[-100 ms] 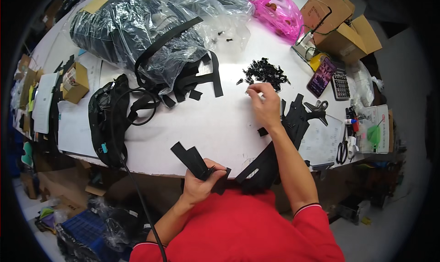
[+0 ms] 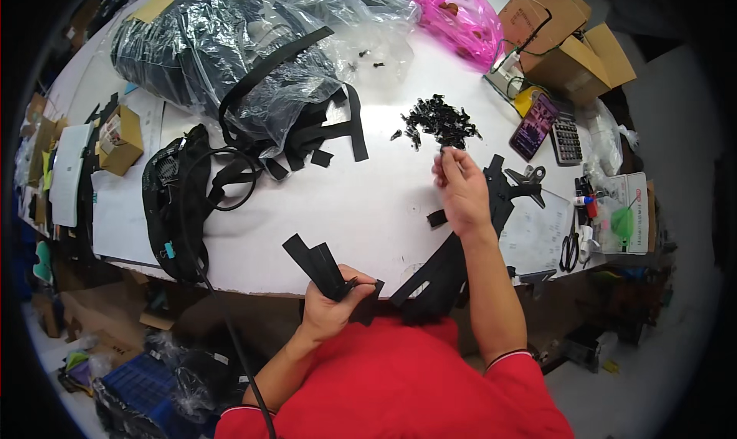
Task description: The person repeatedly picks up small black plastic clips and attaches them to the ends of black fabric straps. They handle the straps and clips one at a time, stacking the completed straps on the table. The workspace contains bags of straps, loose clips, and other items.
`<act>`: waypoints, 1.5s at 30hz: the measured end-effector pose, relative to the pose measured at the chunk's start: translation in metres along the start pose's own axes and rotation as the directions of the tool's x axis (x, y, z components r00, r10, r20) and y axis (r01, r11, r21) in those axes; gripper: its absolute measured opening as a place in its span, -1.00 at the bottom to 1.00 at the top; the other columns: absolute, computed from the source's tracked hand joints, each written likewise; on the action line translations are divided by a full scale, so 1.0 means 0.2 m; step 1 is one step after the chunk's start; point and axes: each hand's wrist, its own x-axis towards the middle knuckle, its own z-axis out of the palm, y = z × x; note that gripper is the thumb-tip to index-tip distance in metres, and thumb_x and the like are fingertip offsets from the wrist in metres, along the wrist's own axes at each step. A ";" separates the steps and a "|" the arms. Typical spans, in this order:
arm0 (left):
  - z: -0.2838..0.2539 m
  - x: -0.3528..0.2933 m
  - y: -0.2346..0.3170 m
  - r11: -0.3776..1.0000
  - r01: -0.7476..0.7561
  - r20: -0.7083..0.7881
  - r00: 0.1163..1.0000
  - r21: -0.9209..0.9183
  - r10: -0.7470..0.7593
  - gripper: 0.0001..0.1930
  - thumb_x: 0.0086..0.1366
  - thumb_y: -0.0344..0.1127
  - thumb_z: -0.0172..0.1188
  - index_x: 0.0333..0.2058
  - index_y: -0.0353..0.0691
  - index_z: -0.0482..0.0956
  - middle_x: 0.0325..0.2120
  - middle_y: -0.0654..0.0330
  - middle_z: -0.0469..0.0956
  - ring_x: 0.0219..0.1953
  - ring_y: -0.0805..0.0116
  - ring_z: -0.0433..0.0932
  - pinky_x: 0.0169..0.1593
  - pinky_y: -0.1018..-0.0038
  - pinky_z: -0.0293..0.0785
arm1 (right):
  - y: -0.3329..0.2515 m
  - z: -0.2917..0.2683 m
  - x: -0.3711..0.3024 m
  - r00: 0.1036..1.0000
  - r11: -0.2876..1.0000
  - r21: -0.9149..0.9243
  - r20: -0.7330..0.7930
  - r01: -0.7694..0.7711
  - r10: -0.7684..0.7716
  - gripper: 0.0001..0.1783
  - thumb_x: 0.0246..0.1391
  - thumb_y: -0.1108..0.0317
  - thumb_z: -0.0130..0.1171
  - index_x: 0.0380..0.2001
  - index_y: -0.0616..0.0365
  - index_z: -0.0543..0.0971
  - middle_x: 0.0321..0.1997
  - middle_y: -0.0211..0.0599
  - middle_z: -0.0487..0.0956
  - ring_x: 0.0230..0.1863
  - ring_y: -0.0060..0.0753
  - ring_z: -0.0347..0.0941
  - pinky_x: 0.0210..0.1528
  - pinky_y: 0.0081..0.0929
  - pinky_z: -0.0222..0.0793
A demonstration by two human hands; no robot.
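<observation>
My left hand point(image 2: 328, 307) is closed around folded black webbing straps point(image 2: 313, 265), just off the table's near edge. The strap ends stick up past its fingers, and a short end shows by the thumb. My right hand point(image 2: 463, 189) hovers over the table with thumb and fingers pinched together. Whatever is between those fingertips is too small to make out. Close beyond them lies a pile of small black plastic clips point(image 2: 441, 123). Under and beside my right forearm are black fabric pieces with straps point(image 2: 439, 279), lying partly over the near edge.
A plastic-wrapped dark bundle point(image 2: 192, 55) and black straps point(image 2: 357, 124) lie at the far left. A black mesh piece point(image 2: 173, 201) and a cable point(image 2: 230, 339) are nearer. To the right are a phone point(image 2: 534, 127), calculator point(image 2: 568, 141), scissors point(image 2: 570, 251), metal clamp point(image 2: 530, 184) and cardboard box point(image 2: 587, 63).
My right hand has shifted to the right and slightly nearer, and its wrist has turned. The left hand still holds the straps in about the same place. The whole view has shifted slightly.
</observation>
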 end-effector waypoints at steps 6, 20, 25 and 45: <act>0.05 0.05 0.01 0.991 0.119 0.068 0.991 -0.065 -0.115 -0.92 0.29 -0.53 0.24 -0.25 -0.36 0.65 -0.37 0.28 0.61 -0.32 0.57 0.52 -0.19 0.59 0.45 | 0.04 -0.07 -0.40 0.870 0.811 0.374 0.389 -0.451 0.304 -0.72 0.32 0.40 0.08 0.07 0.17 0.47 -0.17 -0.40 0.50 -0.21 -0.56 0.41 -0.12 -0.56 0.39; 0.15 0.04 0.06 0.992 0.045 0.008 0.999 -0.120 -0.044 -0.85 0.27 -0.56 0.26 -0.19 -0.35 0.56 -0.27 0.24 0.60 -0.20 0.53 0.55 -0.09 0.57 0.49 | 0.02 0.06 -0.74 0.963 0.985 -0.169 0.261 -0.027 0.071 -0.88 0.15 0.46 0.28 -0.24 0.21 0.63 -0.24 -0.25 0.63 -0.20 -0.41 0.54 -0.12 -0.50 0.41; 0.16 0.04 0.05 0.998 -0.002 -0.015 1.000 -0.058 0.001 -0.85 0.27 -0.55 0.26 -0.18 -0.36 0.56 -0.30 0.20 0.61 -0.22 0.51 0.57 -0.10 0.55 0.50 | 0.02 0.05 -0.72 0.883 0.822 -0.402 0.406 0.403 -0.235 -0.86 0.07 0.47 0.34 -0.27 0.19 0.64 -0.25 -0.25 0.65 -0.27 -0.38 0.54 -0.15 -0.49 0.41; 0.18 0.02 0.07 0.998 -0.057 -0.043 0.997 0.029 0.058 -0.88 0.26 -0.54 0.27 -0.24 -0.35 0.57 -0.37 0.19 0.61 -0.31 0.50 0.57 -0.20 0.54 0.49 | 0.03 0.02 -0.73 0.830 0.770 -0.392 0.468 0.503 -0.304 -0.74 -0.10 0.65 0.38 -0.28 0.22 0.68 -0.28 -0.22 0.66 -0.26 -0.38 0.57 -0.27 -0.53 0.49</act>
